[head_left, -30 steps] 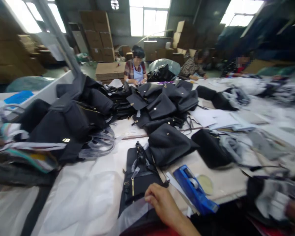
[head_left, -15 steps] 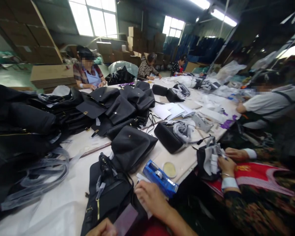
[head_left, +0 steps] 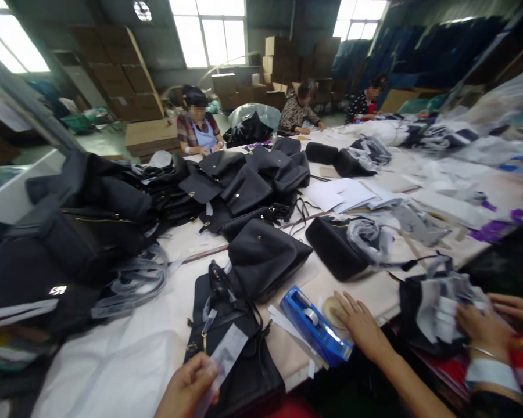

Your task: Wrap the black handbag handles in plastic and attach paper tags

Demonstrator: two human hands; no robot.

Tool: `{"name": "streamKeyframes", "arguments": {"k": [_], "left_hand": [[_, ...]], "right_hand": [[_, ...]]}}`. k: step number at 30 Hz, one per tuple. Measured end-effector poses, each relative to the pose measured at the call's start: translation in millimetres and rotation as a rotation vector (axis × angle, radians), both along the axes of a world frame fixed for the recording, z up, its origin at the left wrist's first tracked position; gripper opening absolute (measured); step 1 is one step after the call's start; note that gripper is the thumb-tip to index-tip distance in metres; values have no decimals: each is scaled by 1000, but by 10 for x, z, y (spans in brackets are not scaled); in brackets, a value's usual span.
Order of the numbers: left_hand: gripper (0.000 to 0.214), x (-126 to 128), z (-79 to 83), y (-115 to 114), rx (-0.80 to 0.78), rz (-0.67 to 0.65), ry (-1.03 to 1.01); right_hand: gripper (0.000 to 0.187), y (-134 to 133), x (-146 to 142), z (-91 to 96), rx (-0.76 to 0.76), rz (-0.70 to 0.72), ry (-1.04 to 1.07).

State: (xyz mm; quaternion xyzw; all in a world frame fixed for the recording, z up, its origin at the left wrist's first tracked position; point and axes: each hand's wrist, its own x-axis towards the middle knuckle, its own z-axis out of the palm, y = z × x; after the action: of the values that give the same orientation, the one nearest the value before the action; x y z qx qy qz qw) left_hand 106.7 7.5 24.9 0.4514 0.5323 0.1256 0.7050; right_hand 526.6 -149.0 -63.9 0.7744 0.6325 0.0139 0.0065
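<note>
Black leather-like material makes up the bag (head_left: pixel 253 371) that lies by the near edge of the counter (head_left: pixel 381 293), its flat front facing up with a gold zip and small buckles showing. The left hand (head_left: pixel 194 383) has a translucent strip (head_left: pixel 232 348) pinched between thumb and fingers, held out over this bag. Well apart from it, the right hand (head_left: pixel 364 325) is open, fingers spread and reaching over a round yellowish disc (head_left: pixel 331 310); whether the fingertips press on it I cannot tell. Just beside the disc stands a blue tape dispenser (head_left: pixel 316 328), its near end at the counter's near edge, with white paper strips (head_left: pixel 287 328) along its left side.

Behind the bag, towards the middle of the counter, sits a black flap bag (head_left: pixel 264 261). To its right lies a black pouch (head_left: pixel 331 249) with plastic-wrapped straps, and beyond that are loose white papers (head_left: pixel 353 194). A heap of black bags (head_left: pixel 244 186) fills the far side. At the near edge on the right, a co-worker's hand (head_left: pixel 483 334) is on a black item with white wrapping (head_left: pixel 438 313). More people sit along the far edge.
</note>
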Motion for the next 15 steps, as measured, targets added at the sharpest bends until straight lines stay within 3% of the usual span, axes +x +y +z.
{"name": "streamKeyframes", "arguments": {"k": [2, 4, 6, 8, 12, 15], "left_hand": [[45, 7, 68, -1, 32, 1, -5], [41, 14, 129, -11, 64, -8, -15], [37, 34, 183, -24, 81, -19, -22], [34, 59, 226, -31, 92, -25, -29], [28, -2, 253, -45, 167, -33, -36], [26, -261, 223, -139, 148, -5, -60]], "right_hand": [[44, 144, -75, 251, 140, -108, 73], [26, 343, -323, 578, 250, -257, 280], [28, 572, -765, 872, 202, -351, 621], [40, 801, -1319, 1042, 97, -317, 931], [35, 1088, -2245, 1047, -29, -195, 1483], [32, 1138, -2492, 982, -124, -123, 1716]]}}
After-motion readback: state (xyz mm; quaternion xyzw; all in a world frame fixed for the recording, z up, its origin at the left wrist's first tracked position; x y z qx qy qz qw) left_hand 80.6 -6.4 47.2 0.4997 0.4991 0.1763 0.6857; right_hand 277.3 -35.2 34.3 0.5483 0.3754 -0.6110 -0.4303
